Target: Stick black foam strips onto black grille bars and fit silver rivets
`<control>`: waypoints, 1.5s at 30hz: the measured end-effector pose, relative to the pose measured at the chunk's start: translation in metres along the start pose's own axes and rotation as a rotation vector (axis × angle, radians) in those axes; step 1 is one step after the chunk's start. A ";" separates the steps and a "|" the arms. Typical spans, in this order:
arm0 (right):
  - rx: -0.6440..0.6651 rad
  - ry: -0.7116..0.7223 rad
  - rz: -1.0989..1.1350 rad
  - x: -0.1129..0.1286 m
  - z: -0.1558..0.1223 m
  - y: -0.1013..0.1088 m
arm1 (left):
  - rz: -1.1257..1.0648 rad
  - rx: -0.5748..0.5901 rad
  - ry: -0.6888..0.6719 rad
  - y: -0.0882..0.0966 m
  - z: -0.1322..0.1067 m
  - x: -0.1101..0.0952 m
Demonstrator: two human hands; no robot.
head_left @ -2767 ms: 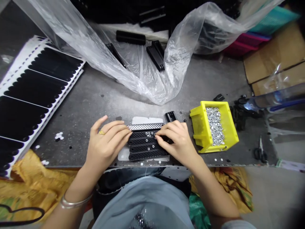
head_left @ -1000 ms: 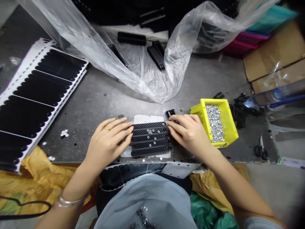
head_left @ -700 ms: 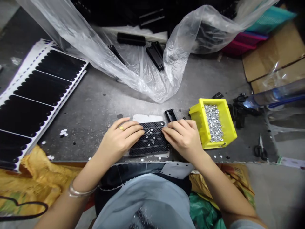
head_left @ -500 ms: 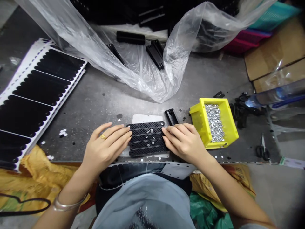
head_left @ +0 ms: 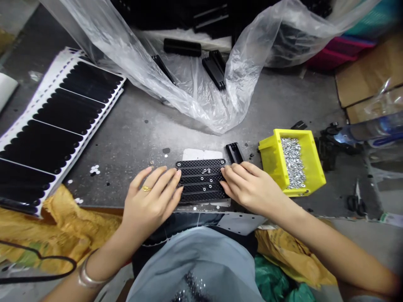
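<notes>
Several black textured plastic strips (head_left: 201, 180) lie side by side in a tight block on a white sheet (head_left: 201, 154), with small metal nuts set in their middles. My left hand (head_left: 151, 197), wearing a gold ring, presses its fingertips against the block's left end. My right hand (head_left: 248, 186) lies against the right end, with its fingers partly over the strips. A black plastic bracket (head_left: 234, 153) sits just above my right fingers, not touching them.
A yellow bin (head_left: 291, 161) of silvery screws stands right of my right hand. Sheets of black scalloped pads (head_left: 53, 130) lie at left. A clear plastic bag (head_left: 189, 84) with black parts lies behind. Scissors (head_left: 357, 203) rest at far right, near the metal table's front edge.
The strips, staggered at first, now form a squared block. My hands have moved from on top of them to either end, pressing inward. The view has shifted slightly.
</notes>
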State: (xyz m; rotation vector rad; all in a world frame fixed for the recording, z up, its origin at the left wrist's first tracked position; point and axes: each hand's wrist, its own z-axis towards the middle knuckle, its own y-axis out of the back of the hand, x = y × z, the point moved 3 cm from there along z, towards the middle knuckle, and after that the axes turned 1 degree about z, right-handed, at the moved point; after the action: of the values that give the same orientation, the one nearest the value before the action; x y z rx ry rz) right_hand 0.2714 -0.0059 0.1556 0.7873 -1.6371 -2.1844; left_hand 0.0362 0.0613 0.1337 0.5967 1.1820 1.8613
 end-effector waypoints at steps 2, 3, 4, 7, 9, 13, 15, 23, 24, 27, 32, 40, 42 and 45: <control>0.012 -0.075 0.032 0.000 0.000 0.000 | 0.016 0.032 0.048 0.001 0.001 -0.007; 0.010 -0.104 0.050 0.000 0.000 0.000 | 0.017 0.039 0.065 0.001 0.002 -0.010; -0.004 -0.128 0.070 0.000 0.000 0.000 | 0.011 0.041 0.079 0.001 0.003 -0.013; -0.112 -0.215 0.183 -0.002 0.004 -0.001 | -0.009 0.044 0.106 0.000 0.002 -0.017; -0.173 -0.254 0.325 0.004 0.009 -0.005 | -0.004 0.062 0.124 -0.001 0.000 -0.019; -0.174 -0.205 0.560 0.030 0.010 -0.014 | 0.014 0.101 0.148 -0.003 -0.006 -0.020; -0.196 -0.242 0.633 0.037 -0.001 -0.014 | 0.014 0.102 0.151 -0.002 -0.009 -0.018; -0.249 -0.513 0.652 0.013 -0.022 -0.014 | -0.009 0.061 0.028 -0.004 -0.006 0.004; -0.226 -0.500 0.608 0.011 -0.018 -0.016 | -0.014 0.060 -0.001 -0.004 -0.006 0.008; -0.181 -0.452 0.487 0.009 -0.009 -0.018 | -0.034 0.064 -0.075 -0.003 -0.007 0.018; -0.164 -0.405 0.255 0.007 -0.027 -0.008 | -0.191 0.045 -0.054 -0.006 0.003 0.007; -0.078 -0.255 0.150 0.020 -0.030 -0.001 | -0.337 0.072 -0.206 -0.020 0.028 -0.011; -0.062 -0.208 0.123 0.022 -0.025 0.000 | -0.303 0.057 -0.235 -0.016 0.024 -0.006; -0.043 -0.201 0.092 0.022 -0.021 0.002 | -0.239 0.019 -0.231 -0.009 0.015 0.003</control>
State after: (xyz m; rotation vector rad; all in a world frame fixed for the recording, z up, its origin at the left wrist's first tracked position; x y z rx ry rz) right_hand 0.2661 -0.0349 0.1482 0.4831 -1.6757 -2.2870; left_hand 0.0489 0.0730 0.1324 0.6325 1.0692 1.5380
